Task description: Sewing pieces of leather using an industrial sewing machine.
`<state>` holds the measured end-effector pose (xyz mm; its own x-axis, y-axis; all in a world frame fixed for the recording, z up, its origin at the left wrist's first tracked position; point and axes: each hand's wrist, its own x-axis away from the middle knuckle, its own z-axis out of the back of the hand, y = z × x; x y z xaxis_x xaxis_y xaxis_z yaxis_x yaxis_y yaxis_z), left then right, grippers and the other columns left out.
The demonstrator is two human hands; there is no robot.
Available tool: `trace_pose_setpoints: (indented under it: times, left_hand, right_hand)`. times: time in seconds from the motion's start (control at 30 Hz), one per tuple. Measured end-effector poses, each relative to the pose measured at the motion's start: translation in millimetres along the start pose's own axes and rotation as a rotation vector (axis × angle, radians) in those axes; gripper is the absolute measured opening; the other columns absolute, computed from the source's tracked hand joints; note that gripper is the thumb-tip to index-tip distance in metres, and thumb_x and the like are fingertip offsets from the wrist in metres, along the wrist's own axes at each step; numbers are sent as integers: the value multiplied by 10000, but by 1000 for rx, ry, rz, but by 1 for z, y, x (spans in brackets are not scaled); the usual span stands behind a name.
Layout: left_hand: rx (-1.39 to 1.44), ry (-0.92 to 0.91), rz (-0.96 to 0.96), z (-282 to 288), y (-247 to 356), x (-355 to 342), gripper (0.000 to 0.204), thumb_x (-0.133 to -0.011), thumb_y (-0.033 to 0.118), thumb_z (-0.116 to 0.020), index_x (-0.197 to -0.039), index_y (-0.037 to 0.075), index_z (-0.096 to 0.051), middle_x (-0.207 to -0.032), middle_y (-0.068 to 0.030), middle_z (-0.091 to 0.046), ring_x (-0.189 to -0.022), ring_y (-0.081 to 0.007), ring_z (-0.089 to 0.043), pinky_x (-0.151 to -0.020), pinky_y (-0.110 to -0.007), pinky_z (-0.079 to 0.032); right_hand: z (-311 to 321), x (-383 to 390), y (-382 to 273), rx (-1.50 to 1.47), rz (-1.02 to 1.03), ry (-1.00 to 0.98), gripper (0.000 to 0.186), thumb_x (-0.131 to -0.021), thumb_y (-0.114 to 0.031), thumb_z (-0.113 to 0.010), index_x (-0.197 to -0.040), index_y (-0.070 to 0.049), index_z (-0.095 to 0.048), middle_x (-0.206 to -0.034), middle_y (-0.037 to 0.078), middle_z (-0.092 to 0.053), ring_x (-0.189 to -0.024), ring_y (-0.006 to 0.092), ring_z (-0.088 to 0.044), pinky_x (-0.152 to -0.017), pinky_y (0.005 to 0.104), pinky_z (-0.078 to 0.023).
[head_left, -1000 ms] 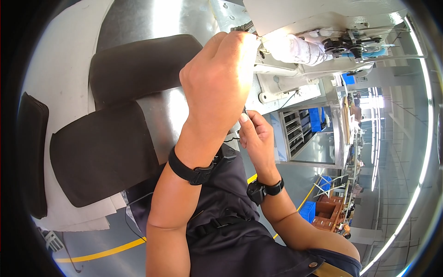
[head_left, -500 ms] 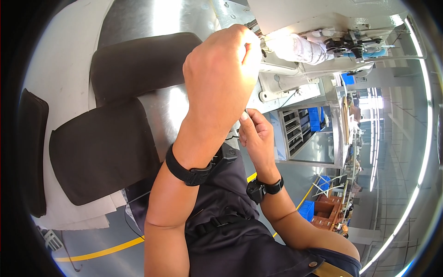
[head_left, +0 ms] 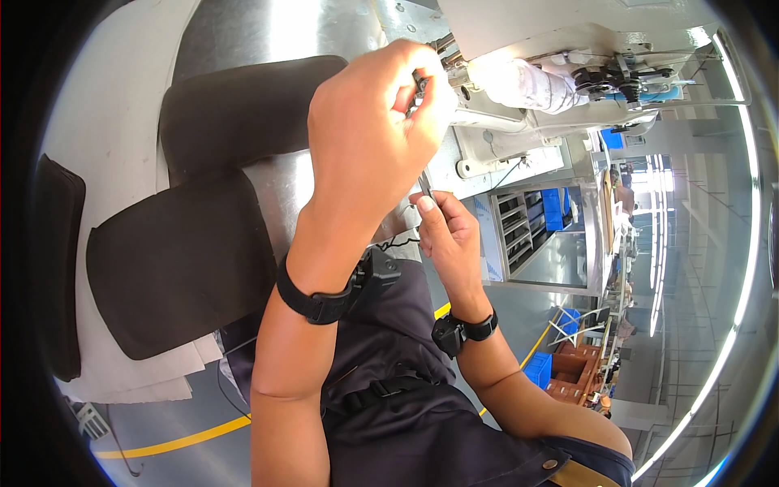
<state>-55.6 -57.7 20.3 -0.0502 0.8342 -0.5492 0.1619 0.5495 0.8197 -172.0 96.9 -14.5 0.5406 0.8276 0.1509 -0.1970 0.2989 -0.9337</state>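
1. From where I stand, the right hand (head_left: 450, 235) pinches a thin metal strip (head_left: 426, 185) between thumb and finger; it slants up behind the left hand, which hides its far end.
2. The left hand (head_left: 369, 126) is curled close to the white machine (head_left: 568, 24). A dark metal part (head_left: 419, 85) shows in the gap between thumb and fingers; whether they grip it or it sits beyond them, I can't tell.
3. I'd judge the strip light and stiff, and a bit slippery, being smooth and narrow. A fingertip pinch near its lower end, as here, seems the sensible hold.
4. The dark part looks hard and compact to me, better taken by its sides; its weight I can't judge.
5. To the left lie two dark panels (head_left: 182, 268), partly over the shiny metal tabletop (head_left: 227, 40). They look soft, perhaps padded, and best lifted by opposite edges.
6. I spot no brand, label or readable writing on the strip, the dark part or the panels.
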Motion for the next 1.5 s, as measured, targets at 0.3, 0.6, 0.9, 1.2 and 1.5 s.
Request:
trace_pose_setpoints:
  times: [0.3,0.6,0.9,1.2,1.5]
  left_hand:
    - [478,-55,435,-3,12,45,72,-1050,57,-529,-980,43,-533,-748,32,-453,-682,-23,-355,-603,-208,-322]
    - [279,-157,476,-1,12,46,267,-1066,148,-571,-853,-14,-557,-607,-60,-490,-568,-97,-409,-526,-326,-373]
    - [73,-169,389,33,28,51,147,-951,50,-724,-1079,-1,-776,-819,-21,-666,-656,-39,-478,-578,-236,-386]
    - [-141,-89,347,114,54,47,207,-1044,116,-650,-925,-41,-716,-816,19,-615,-685,-31,-425,-610,-203,-335]
    - [-373,-154,307,132,71,61,279,-1040,139,-653,-805,-12,-663,-726,-12,-585,-643,-66,-432,-581,-256,-353]
  right_hand:
    - [6,-3,9,-20,-9,20,266,-1035,-267,-687,-1104,-11,-708,-751,-93,-541,-636,-7,-425,-555,197,-338]
    - [28,-51,12,426,243,248,316,-996,-300,-723,-1091,1,-703,-738,-34,-585,-682,55,-456,-624,245,-407]
    - [27,-93,44,604,404,327,286,-989,-236,-681,-1159,-7,-680,-970,179,-688,-851,308,-666,-773,396,-529]
    - [13,-59,-1,387,355,295,299,-1010,-174,-660,-1242,15,-665,-1073,126,-726,-846,184,-663,-761,307,-530]
    - [-79,2,-80,-983,251,-468,388,-1103,-298,-524,-1330,7,-603,-847,59,-659,-663,107,-573,-588,239,-461]
